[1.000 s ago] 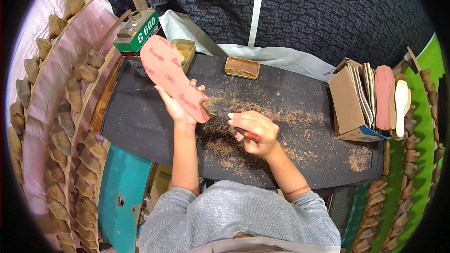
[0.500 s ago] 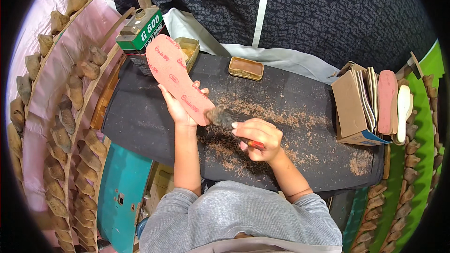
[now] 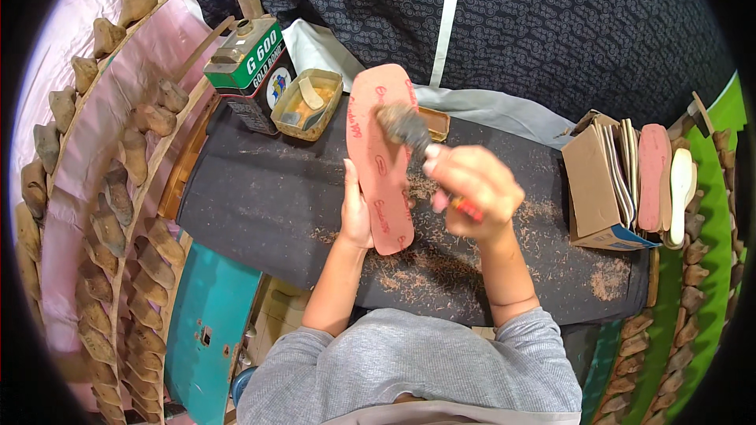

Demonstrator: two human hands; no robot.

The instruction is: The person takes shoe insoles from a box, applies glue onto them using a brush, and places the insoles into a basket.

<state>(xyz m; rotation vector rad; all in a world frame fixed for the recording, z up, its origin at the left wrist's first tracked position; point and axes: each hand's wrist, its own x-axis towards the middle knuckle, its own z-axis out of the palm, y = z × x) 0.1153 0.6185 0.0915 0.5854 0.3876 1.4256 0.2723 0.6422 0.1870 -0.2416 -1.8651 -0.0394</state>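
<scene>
A pink insole (image 3: 383,189) with red markings stands nearly upright over the middle of the table. My left hand (image 3: 357,216) grips it from behind and along its left edge, thumb showing at the side. In my right hand (image 3: 476,185) is a brush (image 3: 405,127) with a dark ferrule and a red-ended handle. Its worn bristles lie over the upper part of the insole, apparently touching its face. The right hand is slightly blurred, with its fingers closed round the handle.
Brown shavings (image 3: 535,212) lie scattered over the black-covered table (image 3: 244,189). Far left stand a green-and-black can (image 3: 250,71) and a tub (image 3: 315,122) holding flat tools. A small brown tray (image 3: 435,123) sits behind the insole. A cardboard box (image 3: 591,189) of insoles is at right; shoe lasts (image 3: 118,197) line the racks.
The insole has moved right and turned from a slant to nearly upright. The brush has gone from its lower end to its upper part, and my right hand has risen rightward.
</scene>
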